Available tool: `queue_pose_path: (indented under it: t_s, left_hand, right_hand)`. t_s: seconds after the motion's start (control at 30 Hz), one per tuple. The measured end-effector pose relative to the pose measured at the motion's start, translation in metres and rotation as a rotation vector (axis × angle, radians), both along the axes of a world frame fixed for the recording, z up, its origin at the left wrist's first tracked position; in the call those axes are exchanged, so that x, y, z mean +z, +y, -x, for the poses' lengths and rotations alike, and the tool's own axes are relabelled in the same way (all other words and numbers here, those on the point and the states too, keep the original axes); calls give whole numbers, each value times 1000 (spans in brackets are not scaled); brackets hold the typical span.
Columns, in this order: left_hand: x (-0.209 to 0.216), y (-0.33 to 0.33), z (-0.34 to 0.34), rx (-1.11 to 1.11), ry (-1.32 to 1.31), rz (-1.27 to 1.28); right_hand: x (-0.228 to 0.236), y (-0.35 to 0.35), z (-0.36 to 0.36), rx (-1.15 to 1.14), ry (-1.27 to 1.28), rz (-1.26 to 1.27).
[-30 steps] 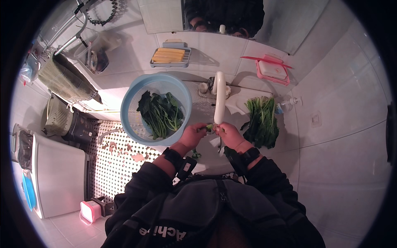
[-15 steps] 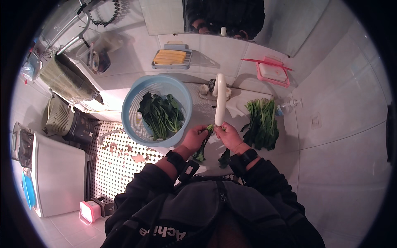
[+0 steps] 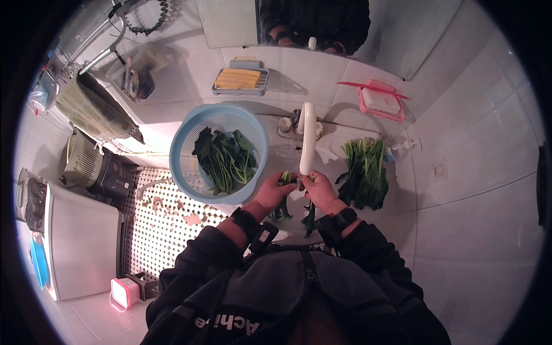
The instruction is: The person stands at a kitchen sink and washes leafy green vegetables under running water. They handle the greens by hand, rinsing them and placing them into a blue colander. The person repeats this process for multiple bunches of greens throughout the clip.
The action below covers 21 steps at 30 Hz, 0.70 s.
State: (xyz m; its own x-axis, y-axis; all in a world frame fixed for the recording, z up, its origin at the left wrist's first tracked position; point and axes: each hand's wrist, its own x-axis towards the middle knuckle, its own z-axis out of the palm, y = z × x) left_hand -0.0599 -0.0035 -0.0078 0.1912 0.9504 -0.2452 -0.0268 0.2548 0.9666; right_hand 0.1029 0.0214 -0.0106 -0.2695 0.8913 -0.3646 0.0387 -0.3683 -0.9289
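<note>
Dark-green leafy stalks (image 3: 282, 211) held near curved white tap (image 3: 309, 138)

At centre, the stalks are pinched by the left hand (image 3: 272, 192), a narrow dark-green sprig (image 3: 310, 219) by the right hand (image 3: 322, 192), each grip closed, seemingly to keep both beside the tap. Left of centre, dark leaves (image 3: 223, 164) are gathered in a round blue perforated colander (image 3: 179, 127), likely so moisture drains; at right, a leafy green bunch (image 3: 366, 172) is laid, apparently within reach.

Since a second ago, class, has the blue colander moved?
No: the blue colander has shifted in no direction, keeping the same place left of the white faucet.
</note>
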Motion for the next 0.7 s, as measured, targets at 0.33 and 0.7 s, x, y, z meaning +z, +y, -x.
queue_pose_path:
  t_s: [0.33,0.7]
  left_hand:
    - [-3,4,-4,12,167,-30]
    - [-6,1,-9,87,-100,-44]
  right_hand:
    - [-5,-8,4,66,-51,-203]
    - [-3,-7,8,-3,-28,-194]
